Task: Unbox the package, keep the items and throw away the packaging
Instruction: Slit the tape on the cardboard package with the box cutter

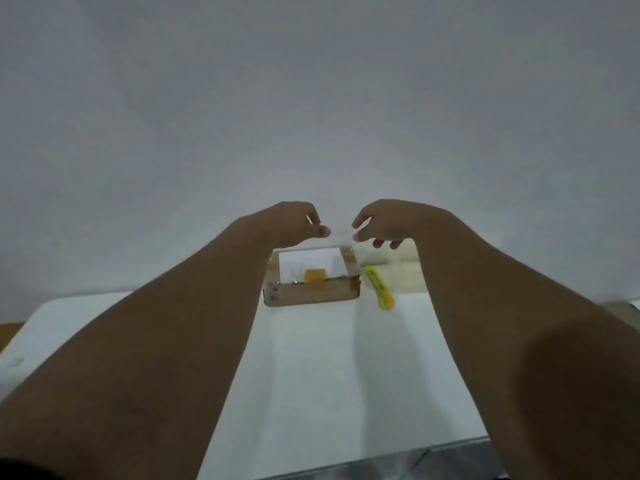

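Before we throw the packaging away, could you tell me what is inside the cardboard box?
The cardboard box is open; white material shows inside, too blurred to identify. Its near wall hides whatever lies lower down.

The box lies on the table at its far edge, the knife just beside it at right.

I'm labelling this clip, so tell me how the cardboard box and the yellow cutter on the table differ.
The cardboard box is brown with tape patches; the cutter is bright yellow-green. The box is wide and blocky and sits square to the table edge; the cutter is slim and lies at an angle, to the box's right. Both rest on the white table, untouched, below the raised left hand and right hand.
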